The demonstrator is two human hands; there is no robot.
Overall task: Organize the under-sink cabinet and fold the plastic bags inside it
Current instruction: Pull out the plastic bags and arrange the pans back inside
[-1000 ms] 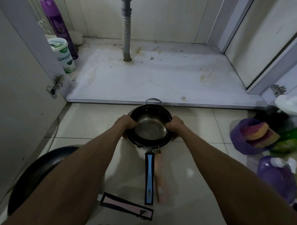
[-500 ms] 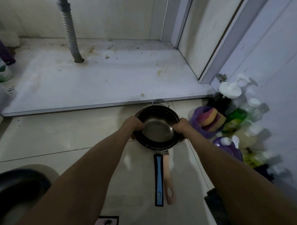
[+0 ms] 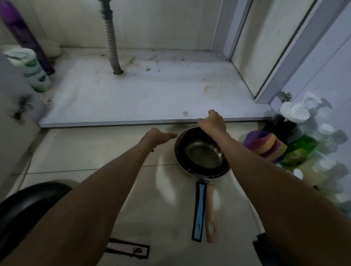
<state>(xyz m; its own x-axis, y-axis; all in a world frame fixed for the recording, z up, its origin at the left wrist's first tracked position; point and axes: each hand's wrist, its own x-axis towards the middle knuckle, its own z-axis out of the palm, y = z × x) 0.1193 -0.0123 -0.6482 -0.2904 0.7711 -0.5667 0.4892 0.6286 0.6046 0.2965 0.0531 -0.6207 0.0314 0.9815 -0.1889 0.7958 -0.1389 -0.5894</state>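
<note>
Tiled floor (image 3: pixel 90 149) holds pans (image 3: pixel 203 153); left fingers (image 3: pixel 168 135) released beside rim, right fingers' (image 3: pixel 212 114) grasp unclear.

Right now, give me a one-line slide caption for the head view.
Stacked pans on the floor tiles before the open under-sink cabinet; left hand open beside them, right hand over their far rim.

left hand (image 3: pixel 157 137) flat — beside pans (image 3: pixel 202 153) | right hand (image 3: pixel 212 123) over far rim

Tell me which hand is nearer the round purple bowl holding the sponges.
Right. The right hand is over the far rim of the stacked steel pans, just left of the purple bowl; the left hand is beyond the pans, farther left.
</note>
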